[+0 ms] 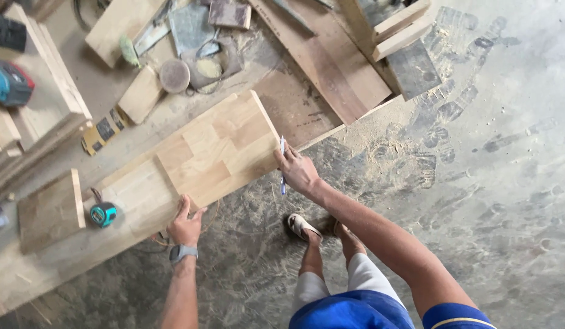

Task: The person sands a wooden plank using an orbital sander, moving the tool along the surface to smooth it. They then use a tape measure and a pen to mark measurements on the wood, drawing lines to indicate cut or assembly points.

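At the centre of the frame a pale jointed wooden panel [218,149] lies on a longer board [63,256]. The left hand [186,224] rests open against the panel's lower edge. The right hand [298,172] presses on its right corner while gripping a pen [282,176], and a teal tape measure [103,214] sits at lower left.

Even, soft daylight, bright overall, no glare. Shadows faint, short under the board [218,149] edge and the feet. Wide-angle lens bends the frame edges. Focus sharp centre, slightly soft at corners.
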